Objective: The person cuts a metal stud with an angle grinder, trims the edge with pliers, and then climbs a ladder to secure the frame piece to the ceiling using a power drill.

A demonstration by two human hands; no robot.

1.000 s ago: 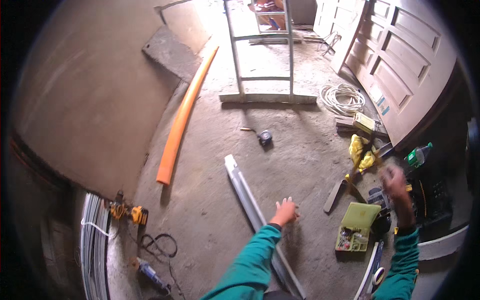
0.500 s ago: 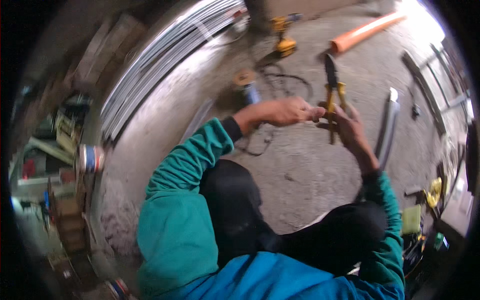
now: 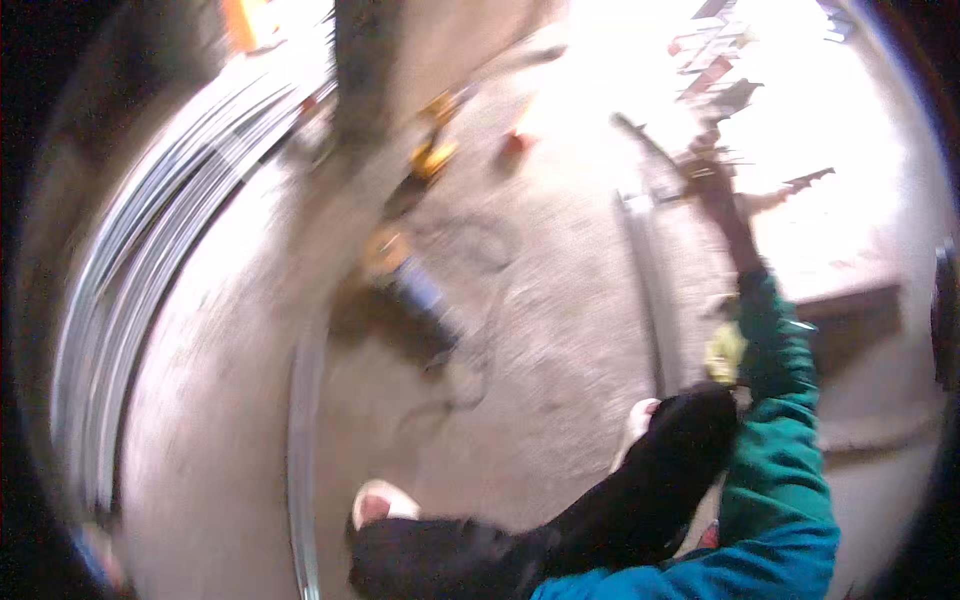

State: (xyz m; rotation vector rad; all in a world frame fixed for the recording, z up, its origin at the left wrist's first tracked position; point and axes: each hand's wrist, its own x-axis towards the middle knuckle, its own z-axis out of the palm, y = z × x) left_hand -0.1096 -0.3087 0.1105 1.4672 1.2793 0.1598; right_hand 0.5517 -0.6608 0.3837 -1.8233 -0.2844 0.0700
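My right hand reaches far out toward the upper right, smeared by motion and glare. Its fingers are too blurred to show whether they grip anything. Just left of it a dark bar slants toward the fingers. On the other side lies or sticks out a thin piece with a dark end, too blurred to name. Below the hand a grey metal channel runs along the floor. My left hand is outside the picture, and the snips are not plainly visible.
Long metal profiles lie bundled at the left. A single channel is nearer. A yellow drill and a corded blue power tool are on the floor. Blurred pieces lie in glare. My foot shows below.
The view has swung to the right. My left hand has left the picture. My right hand, which held yellow-handled snips near my left, has stretched away toward the bright upper right.
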